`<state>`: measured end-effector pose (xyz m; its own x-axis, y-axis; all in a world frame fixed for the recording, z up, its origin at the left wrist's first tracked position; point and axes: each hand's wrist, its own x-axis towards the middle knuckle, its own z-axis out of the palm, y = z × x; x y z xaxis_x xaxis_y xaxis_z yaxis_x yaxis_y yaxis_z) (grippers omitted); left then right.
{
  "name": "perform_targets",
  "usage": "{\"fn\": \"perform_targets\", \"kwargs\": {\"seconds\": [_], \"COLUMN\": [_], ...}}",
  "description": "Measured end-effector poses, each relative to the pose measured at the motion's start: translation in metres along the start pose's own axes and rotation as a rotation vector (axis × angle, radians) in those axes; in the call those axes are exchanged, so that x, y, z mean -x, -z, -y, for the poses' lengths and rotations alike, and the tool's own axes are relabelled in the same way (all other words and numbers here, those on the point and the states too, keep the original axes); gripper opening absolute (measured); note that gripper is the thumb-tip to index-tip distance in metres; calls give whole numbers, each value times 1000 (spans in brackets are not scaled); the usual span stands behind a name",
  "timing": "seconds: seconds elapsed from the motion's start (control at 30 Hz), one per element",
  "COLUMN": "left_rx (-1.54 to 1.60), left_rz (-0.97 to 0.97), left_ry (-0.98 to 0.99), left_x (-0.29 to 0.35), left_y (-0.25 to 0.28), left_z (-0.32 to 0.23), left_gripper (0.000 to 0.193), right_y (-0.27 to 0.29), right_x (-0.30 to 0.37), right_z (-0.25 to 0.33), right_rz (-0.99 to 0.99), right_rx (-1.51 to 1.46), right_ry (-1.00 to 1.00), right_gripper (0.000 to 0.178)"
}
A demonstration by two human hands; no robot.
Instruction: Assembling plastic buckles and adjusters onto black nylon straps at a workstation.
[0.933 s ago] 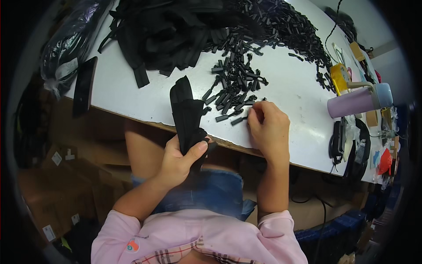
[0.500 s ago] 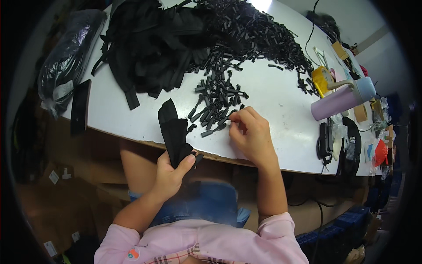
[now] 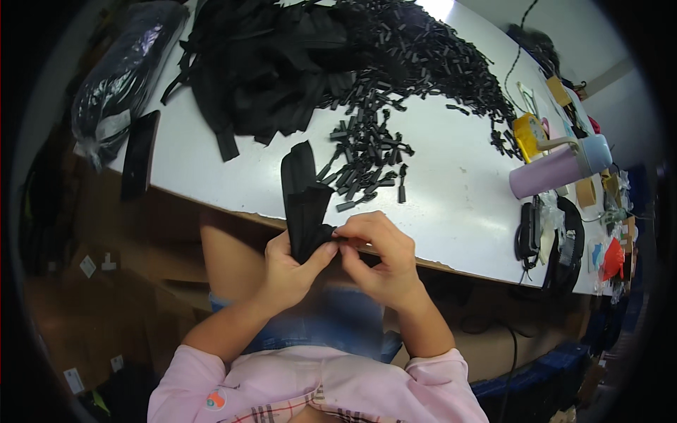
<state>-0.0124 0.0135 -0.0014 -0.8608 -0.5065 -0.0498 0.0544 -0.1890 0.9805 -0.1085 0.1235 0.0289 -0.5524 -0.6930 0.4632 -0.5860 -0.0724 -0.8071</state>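
Observation:
My left hand (image 3: 297,271) is closed around a folded bundle of black zipper tape (image 3: 305,204), which points up over the table's front edge. My right hand (image 3: 384,257) meets it at the bundle's lower end. Its thumb and forefinger pinch together beside my left thumb; whatever they hold is too small and hidden to make out. Just beyond both hands lies a loose cluster of black zipper sliders (image 3: 367,155) with long pulls. It runs back into a large heap of sliders (image 3: 444,60).
A big pile of black tape strips (image 3: 261,70) covers the table's far left. Near the left edge are a plastic-wrapped black bundle (image 3: 120,77) and a flat black rectangular thing (image 3: 139,155). To the right lie a lilac bottle (image 3: 550,173), yellow tape roll (image 3: 527,134) and black pouch (image 3: 527,229).
My right hand has left the near edge of the slider cluster and come down to the zipper tape in my left hand. The whole view has shifted slightly.

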Motion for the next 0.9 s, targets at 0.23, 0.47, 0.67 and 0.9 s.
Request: {"fn": "perform_targets", "kwargs": {"seconds": [0.23, 0.47, 0.67, 0.9], "left_rx": [-41, -27, 121, 247], "left_rz": [8, 28, -14, 32], "left_ry": [14, 25, -61, -4], "left_x": [-2, -3, -3, 0], "left_y": [3, 7, 3, 2], "left_z": [3, 0, -5, -15], "left_gripper": [17, 17, 20, 20], "right_y": [-6, -7, -22, -30], "right_x": [4, 8, 22, 20], "right_z": [-10, -11, -2, -2], "right_rz": [-63, -58, -197, -221], "right_rx": [-141, -124, -212, -721], "right_ry": [-105, -93, -286, -533], "right_gripper": [33, 39, 21, 9]}}
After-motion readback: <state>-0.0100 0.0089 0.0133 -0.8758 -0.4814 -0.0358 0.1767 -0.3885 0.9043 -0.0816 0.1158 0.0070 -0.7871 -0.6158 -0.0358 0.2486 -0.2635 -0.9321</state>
